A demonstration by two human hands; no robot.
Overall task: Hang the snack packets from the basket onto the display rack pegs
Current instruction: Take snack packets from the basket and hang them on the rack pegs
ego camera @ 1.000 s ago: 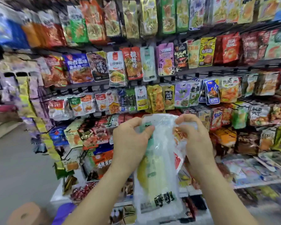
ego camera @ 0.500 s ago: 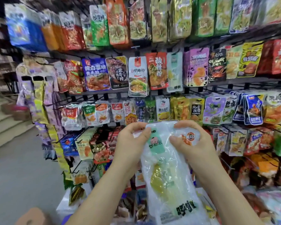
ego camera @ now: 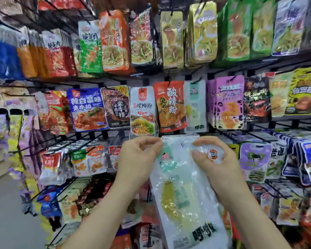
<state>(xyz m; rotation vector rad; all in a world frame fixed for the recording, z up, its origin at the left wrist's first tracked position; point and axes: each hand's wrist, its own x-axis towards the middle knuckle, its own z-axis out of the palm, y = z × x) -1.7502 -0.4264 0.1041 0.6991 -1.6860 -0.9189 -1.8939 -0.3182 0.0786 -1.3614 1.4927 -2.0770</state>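
Observation:
I hold a long white and clear snack packet (ego camera: 183, 194) with yellow-green contents upright in front of the display rack (ego camera: 90, 135). My left hand (ego camera: 138, 159) pinches its top left corner. The top right corner, by a round orange logo, is gripped by my right hand (ego camera: 215, 162). The packet's top edge lies just below a hanging pale packet of the same kind (ego camera: 195, 106) in the rack's middle row. The basket is out of view.
The wire rack is crowded with rows of hanging packets: an orange one (ego camera: 171, 106), a white one (ego camera: 143, 110), a purple one (ego camera: 229, 103) around the pale one. Black pegs (ego camera: 241, 139) jut out toward me. Grey floor (ego camera: 5, 212) lies at the left.
Both hands have raised the packet toward the middle row. The view has come closer to the rack and tilted up.

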